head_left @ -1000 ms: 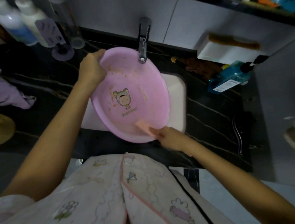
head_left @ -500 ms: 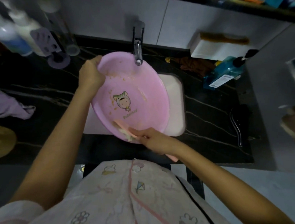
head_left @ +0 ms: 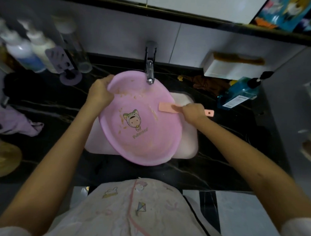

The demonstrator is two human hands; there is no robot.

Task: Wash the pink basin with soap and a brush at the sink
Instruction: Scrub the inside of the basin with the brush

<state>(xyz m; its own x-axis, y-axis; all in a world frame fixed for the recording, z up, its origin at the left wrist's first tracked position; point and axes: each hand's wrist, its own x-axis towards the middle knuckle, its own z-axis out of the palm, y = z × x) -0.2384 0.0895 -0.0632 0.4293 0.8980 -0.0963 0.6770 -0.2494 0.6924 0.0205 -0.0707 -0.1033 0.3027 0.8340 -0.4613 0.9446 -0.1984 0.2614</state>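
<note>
Over the sink [head_left: 189, 144], the left hand [head_left: 100, 94] is gripping the pink basin [head_left: 141, 135] by its rim, tilting it for access (residue showing); the right hand [head_left: 192, 113] is clenching the brush [head_left: 166, 107].

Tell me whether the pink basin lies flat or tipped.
Tipped. The pink basin faces the camera, its far rim held up by the left hand.

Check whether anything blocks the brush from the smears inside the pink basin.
Nothing visible does. The right hand grips the brush, whose head lies over the inner wall of the pink basin, beside a smear. The faucet hangs over the far rim, apart from the brush.
</note>
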